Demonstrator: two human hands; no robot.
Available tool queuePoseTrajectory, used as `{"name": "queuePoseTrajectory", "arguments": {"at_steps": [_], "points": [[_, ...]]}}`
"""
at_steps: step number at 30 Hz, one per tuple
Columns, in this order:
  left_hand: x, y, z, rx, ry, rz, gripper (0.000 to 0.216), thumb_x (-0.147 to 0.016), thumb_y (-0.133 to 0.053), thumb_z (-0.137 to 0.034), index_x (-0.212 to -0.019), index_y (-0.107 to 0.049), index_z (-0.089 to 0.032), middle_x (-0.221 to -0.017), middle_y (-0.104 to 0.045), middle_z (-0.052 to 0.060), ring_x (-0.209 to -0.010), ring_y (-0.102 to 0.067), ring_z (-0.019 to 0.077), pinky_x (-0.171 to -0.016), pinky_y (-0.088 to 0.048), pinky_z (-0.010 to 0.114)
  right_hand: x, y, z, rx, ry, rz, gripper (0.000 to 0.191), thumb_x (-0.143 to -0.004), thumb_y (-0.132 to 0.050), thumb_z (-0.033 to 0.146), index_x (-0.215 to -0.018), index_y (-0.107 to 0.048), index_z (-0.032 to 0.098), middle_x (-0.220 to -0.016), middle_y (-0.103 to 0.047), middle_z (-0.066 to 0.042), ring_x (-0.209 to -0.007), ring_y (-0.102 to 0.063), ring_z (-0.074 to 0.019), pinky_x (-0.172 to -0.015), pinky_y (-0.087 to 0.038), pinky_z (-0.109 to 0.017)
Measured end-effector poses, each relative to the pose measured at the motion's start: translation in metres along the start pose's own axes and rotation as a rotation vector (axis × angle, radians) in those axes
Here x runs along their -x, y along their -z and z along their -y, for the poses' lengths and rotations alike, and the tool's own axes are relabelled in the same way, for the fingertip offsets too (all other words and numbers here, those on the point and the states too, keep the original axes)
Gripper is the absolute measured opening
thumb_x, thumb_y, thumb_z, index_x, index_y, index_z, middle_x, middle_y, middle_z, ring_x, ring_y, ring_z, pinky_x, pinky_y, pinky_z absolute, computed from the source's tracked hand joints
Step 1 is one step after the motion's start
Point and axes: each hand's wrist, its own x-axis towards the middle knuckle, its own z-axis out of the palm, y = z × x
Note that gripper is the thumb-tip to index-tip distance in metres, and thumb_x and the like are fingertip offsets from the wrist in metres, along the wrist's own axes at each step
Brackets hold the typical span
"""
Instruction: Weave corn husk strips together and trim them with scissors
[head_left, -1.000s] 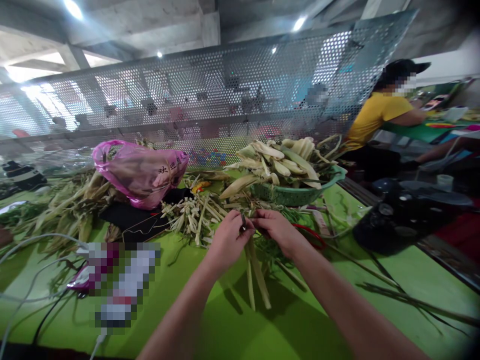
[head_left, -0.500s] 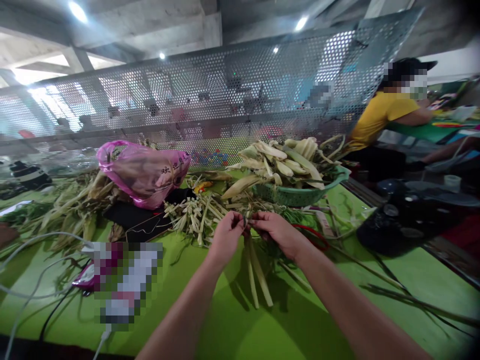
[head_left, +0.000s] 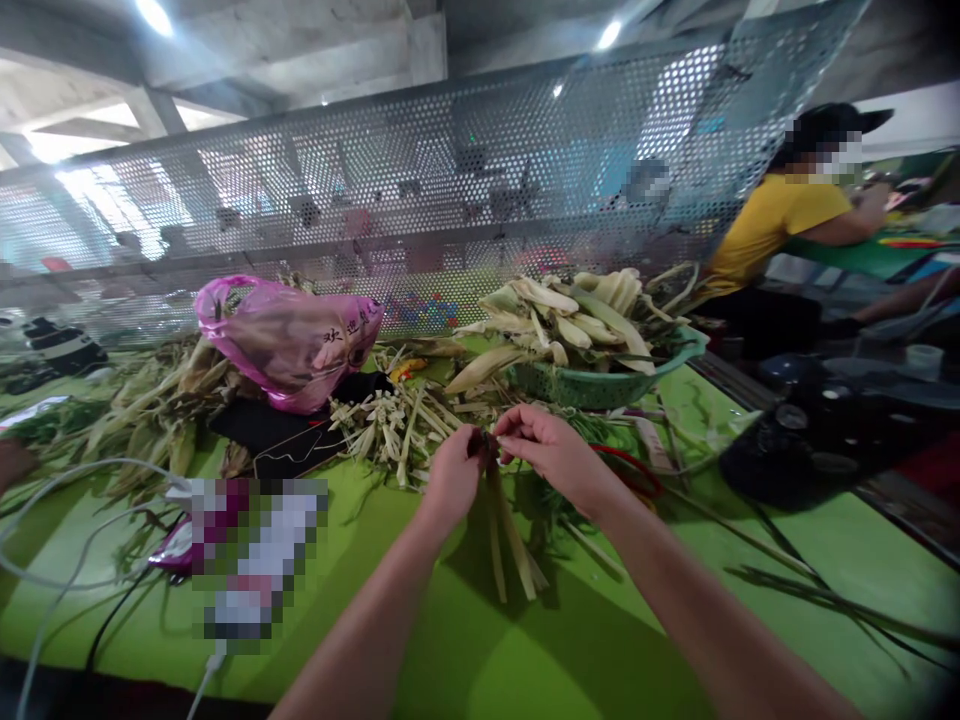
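Over the middle of the green table, my left hand (head_left: 456, 468) is closed in a pinch around the top of a few pale corn husk strips (head_left: 511, 550), whose ends hang down and spread apart. Close beside it, my right hand (head_left: 546, 450) has thumb and forefinger pressed together at the upper end of the strips; what lies between those fingertips is too small to make out. Just behind the left hand lies a pile of cut, pale husk pieces (head_left: 386, 425). Thin green sprigs (head_left: 555, 505) show below my right hand.
A green basket (head_left: 592, 388) heaped with corn husks (head_left: 577, 310) stands behind my hands. Left are a pink plastic bag (head_left: 292, 345), dried husks (head_left: 161, 400) and white cables (head_left: 82, 465). A red loop (head_left: 637, 465) and a black bag (head_left: 780, 445) lie right. Someone in yellow (head_left: 772, 225) sits beyond.
My right fingers have shifted slightly up and away from the left fingertips. The hanging strips have swung a little and sit slightly higher. The seated person's arm has risen.
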Motion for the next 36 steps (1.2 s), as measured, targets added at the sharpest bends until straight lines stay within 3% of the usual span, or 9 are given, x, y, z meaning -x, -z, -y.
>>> {"name": "queuePoseTrajectory", "arguments": {"at_steps": [5, 8, 13, 18, 23, 29, 36], "points": [[0.003, -0.001, -0.005, 0.0, -0.043, 0.079, 0.008, -0.073, -0.057, -0.018, -0.067, -0.053, -0.015, -0.062, -0.046, -0.003, -0.06, -0.037, 0.0099, -0.057, -0.03, 0.022, 0.003, -0.004, 0.002, 0.061, 0.071, 0.018, 0.008, -0.08, -0.055, 0.023, -0.087, -0.056, 0.019, -0.068, -0.06, 0.001, -0.065, -0.056, -0.0144, -0.062, -0.042, -0.026], [0.003, -0.003, -0.004, 0.151, -0.029, 0.097, 0.008, -0.072, -0.062, -0.021, -0.071, -0.057, -0.014, -0.064, -0.051, -0.002, -0.061, -0.041, 0.0103, -0.059, -0.035, 0.022, 0.006, -0.002, 0.008, 0.141, 0.134, 0.044, 0.009, -0.083, -0.054, 0.026, -0.09, -0.057, 0.021, -0.072, -0.061, 0.001, -0.069, -0.057, -0.0154, -0.065, -0.042, -0.027], [0.0, -0.003, -0.006, 0.428, 0.11, 0.067, 0.019, -0.072, -0.065, -0.032, -0.073, -0.059, -0.013, -0.065, -0.054, -0.001, -0.061, -0.047, 0.0101, -0.062, -0.04, 0.023, 0.006, 0.009, 0.013, 0.465, 0.269, -0.173, 0.015, -0.085, -0.055, 0.034, -0.087, -0.064, 0.022, -0.082, -0.064, -0.002, -0.068, -0.054, -0.0158, -0.062, -0.039, -0.027], [-0.002, 0.0, -0.008, 0.456, 0.152, 0.055, 0.02, -0.071, -0.065, -0.033, -0.071, -0.058, -0.014, -0.062, -0.052, -0.002, -0.057, -0.045, 0.0084, -0.058, -0.037, 0.021, 0.003, 0.009, 0.005, 0.711, 0.277, -0.126, 0.007, -0.078, -0.061, 0.026, -0.079, -0.066, 0.021, -0.083, -0.063, -0.004, -0.072, -0.055, -0.0173, -0.063, -0.039, -0.027], [-0.002, 0.0, -0.009, 0.481, 0.158, 0.049, 0.016, -0.069, -0.064, -0.028, -0.069, -0.057, -0.014, -0.061, -0.051, -0.003, -0.057, -0.044, 0.0078, -0.058, -0.036, 0.021, 0.005, -0.001, 0.002, 0.88, 0.311, -0.175, 0.007, -0.079, -0.057, 0.02, -0.077, -0.064, 0.021, -0.082, -0.063, -0.004, -0.075, -0.056, -0.0176, -0.066, -0.037, -0.027], [-0.002, 0.0, -0.01, 0.479, 0.178, 0.046, 0.018, -0.067, -0.066, -0.03, -0.071, -0.06, -0.014, -0.064, -0.055, -0.001, -0.059, -0.047, 0.0086, -0.06, -0.039, 0.022, 0.003, -0.001, 0.002, 0.889, 0.285, -0.198, 0.008, -0.076, -0.054, 0.018, -0.073, -0.06, 0.02, -0.078, -0.061, -0.003, -0.067, -0.053, -0.0155, -0.061, -0.036, -0.026], [-0.001, 0.002, -0.01, 0.485, 0.193, 0.006, 0.017, -0.062, -0.07, -0.024, -0.072, -0.061, -0.014, -0.065, -0.058, -0.001, -0.059, -0.051, 0.0093, -0.062, -0.041, 0.023, 0.003, 0.006, 0.004, 0.766, 0.221, -0.12, 0.007, -0.077, -0.054, 0.021, -0.071, -0.059, 0.02, -0.074, -0.06, -0.002, -0.065, -0.053, -0.0154, -0.059, -0.036, -0.026]]}}
